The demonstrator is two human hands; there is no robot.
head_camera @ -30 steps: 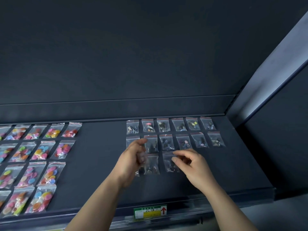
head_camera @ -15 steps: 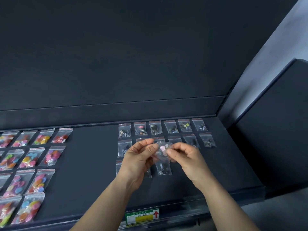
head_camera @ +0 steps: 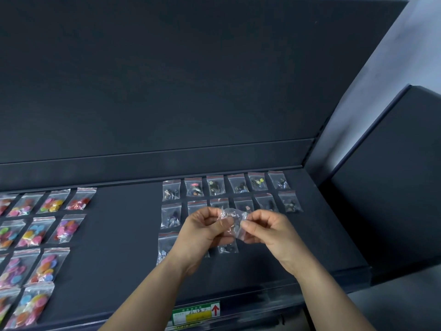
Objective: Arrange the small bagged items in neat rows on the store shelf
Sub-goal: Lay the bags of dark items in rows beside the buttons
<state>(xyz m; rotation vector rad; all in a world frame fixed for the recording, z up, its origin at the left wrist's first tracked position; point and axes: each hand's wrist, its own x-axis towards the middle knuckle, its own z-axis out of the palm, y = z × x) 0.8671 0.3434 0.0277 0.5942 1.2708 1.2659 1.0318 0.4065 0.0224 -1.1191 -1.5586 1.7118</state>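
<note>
The left hand (head_camera: 202,237) and right hand (head_camera: 269,237) now pinch a lifted small bag (head_camera: 232,217).

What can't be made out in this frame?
Head view only.
Held bag: contents blurred, crumpled between left hand and right hand.
Front-row bags: partly hidden behind both hands; count unclear.
Colourful bags: cut off by left edge.
Shelf label: print too small.
</note>
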